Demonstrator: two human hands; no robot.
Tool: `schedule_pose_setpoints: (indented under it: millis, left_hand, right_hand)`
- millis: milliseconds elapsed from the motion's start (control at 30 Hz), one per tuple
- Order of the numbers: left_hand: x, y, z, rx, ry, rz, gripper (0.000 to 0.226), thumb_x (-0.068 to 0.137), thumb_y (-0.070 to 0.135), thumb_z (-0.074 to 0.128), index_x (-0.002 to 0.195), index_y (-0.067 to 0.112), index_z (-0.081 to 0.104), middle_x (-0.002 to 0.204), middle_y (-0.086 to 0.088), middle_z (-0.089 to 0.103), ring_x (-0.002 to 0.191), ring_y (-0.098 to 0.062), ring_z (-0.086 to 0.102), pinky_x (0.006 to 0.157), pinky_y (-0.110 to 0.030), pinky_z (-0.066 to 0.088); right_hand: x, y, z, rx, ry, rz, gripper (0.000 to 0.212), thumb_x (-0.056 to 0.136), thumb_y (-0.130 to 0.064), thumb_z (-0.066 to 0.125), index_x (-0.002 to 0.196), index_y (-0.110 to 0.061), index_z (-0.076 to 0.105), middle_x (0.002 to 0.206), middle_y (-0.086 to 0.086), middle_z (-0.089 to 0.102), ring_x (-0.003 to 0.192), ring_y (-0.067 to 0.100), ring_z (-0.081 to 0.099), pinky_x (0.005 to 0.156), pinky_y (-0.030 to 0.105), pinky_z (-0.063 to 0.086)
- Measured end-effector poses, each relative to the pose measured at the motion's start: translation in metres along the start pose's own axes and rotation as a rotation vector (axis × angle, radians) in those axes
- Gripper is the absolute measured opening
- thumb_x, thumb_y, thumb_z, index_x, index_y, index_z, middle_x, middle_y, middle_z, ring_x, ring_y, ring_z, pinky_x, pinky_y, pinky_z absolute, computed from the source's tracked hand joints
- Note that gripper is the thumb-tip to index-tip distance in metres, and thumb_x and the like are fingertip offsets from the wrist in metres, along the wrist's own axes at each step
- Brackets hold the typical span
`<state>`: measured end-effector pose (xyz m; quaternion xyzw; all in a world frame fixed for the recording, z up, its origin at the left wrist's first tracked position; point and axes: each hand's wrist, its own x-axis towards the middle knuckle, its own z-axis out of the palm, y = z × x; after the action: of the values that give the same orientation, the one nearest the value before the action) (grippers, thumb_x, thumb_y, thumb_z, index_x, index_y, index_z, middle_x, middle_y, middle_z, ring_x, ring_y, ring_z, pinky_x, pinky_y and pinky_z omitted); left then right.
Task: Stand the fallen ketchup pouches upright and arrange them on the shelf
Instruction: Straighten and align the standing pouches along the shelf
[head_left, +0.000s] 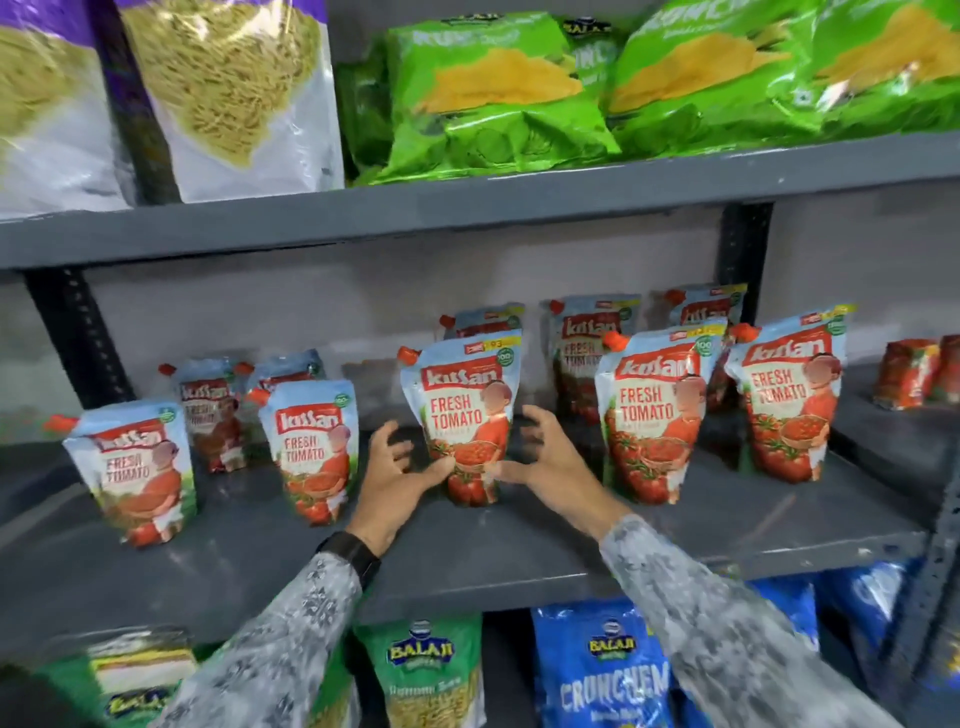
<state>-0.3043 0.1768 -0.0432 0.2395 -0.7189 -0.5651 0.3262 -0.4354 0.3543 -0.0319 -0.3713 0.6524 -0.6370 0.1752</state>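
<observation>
Several Kissan ketchup pouches stand upright on the grey middle shelf, in a front and a back row. The centre front pouch stands between my two hands. My left hand is at its lower left, fingers spread, thumb touching the pouch's bottom edge. At its lower right is my right hand, fingers apart, thumb against the pouch. Neither hand closes around it. Other front pouches stand at far left, left, right and far right. Back-row pouches are partly hidden.
Noodle bags and green chip bags fill the shelf above. Green and blue Balaji snack bags sit on the shelf below. Small red packs stand on the adjoining shelf at right. A dark upright post stands behind the right pouches.
</observation>
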Motion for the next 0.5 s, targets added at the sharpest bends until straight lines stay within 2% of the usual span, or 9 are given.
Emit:
schedule_pose_setpoints:
  millis: [67, 133, 200, 267, 367, 500]
  left_hand:
    - [0.009, 0.000, -0.002, -0.064, -0.153, -0.010, 0.091, 0.083, 0.009, 0.083, 0.156, 0.022, 0.029, 0.139, -0.004, 0.056, 0.124, -0.018, 0.058, 0.103, -0.037, 0.052]
    - [0.011, 0.000, -0.001, -0.101, -0.244, -0.008, 0.074, 0.088, -0.001, 0.075, 0.145, 0.026, 0.037, 0.128, 0.001, 0.064, 0.112, -0.009, 0.064, 0.089, -0.023, 0.056]
    - [0.013, -0.005, 0.002, -0.132, -0.281, -0.004, 0.066, 0.088, -0.003, 0.073, 0.141, 0.023, 0.045, 0.130, -0.003, 0.068, 0.114, -0.013, 0.067, 0.085, -0.021, 0.059]
    - [0.011, -0.010, 0.007, -0.157, -0.274, 0.017, 0.063, 0.089, -0.001, 0.073, 0.144, 0.019, 0.049, 0.134, -0.004, 0.069, 0.121, -0.018, 0.067, 0.085, -0.019, 0.060]
    - [0.007, -0.009, 0.016, -0.162, -0.251, 0.034, 0.062, 0.090, -0.001, 0.072, 0.146, 0.016, 0.049, 0.133, -0.002, 0.069, 0.124, -0.021, 0.066, 0.086, -0.018, 0.060]
    - [-0.003, -0.006, 0.035, -0.155, -0.274, 0.052, 0.062, 0.091, 0.000, 0.072, 0.146, 0.016, 0.049, 0.135, -0.005, 0.068, 0.126, -0.023, 0.065, 0.090, -0.022, 0.060]
  right_hand:
    - [0.014, 0.003, 0.010, 0.048, -0.023, -0.014, 0.085, 0.077, 0.004, 0.086, 0.143, -0.023, 0.039, 0.123, -0.010, 0.062, 0.116, 0.008, 0.064, 0.076, 0.012, 0.056]
    - [0.022, 0.009, 0.016, 0.046, -0.040, -0.029, 0.079, 0.078, 0.010, 0.082, 0.140, -0.021, 0.044, 0.122, -0.009, 0.066, 0.112, 0.009, 0.066, 0.076, 0.010, 0.056]
    - [0.026, 0.016, 0.018, 0.050, -0.052, -0.035, 0.073, 0.078, 0.008, 0.083, 0.137, -0.021, 0.049, 0.125, -0.005, 0.069, 0.117, 0.015, 0.066, 0.083, 0.016, 0.059]
    - [0.027, 0.023, 0.017, 0.048, -0.031, -0.032, 0.071, 0.078, 0.004, 0.084, 0.137, -0.022, 0.053, 0.126, -0.004, 0.071, 0.117, 0.012, 0.068, 0.094, 0.027, 0.060]
    - [0.022, 0.027, 0.010, 0.004, -0.001, -0.038, 0.069, 0.078, -0.004, 0.086, 0.136, -0.026, 0.055, 0.129, -0.003, 0.072, 0.122, 0.012, 0.067, 0.108, 0.041, 0.055]
    - [0.012, 0.031, -0.010, -0.006, 0.010, -0.037, 0.069, 0.080, -0.005, 0.085, 0.138, -0.024, 0.054, 0.130, -0.002, 0.072, 0.122, 0.012, 0.066, 0.109, 0.042, 0.054]
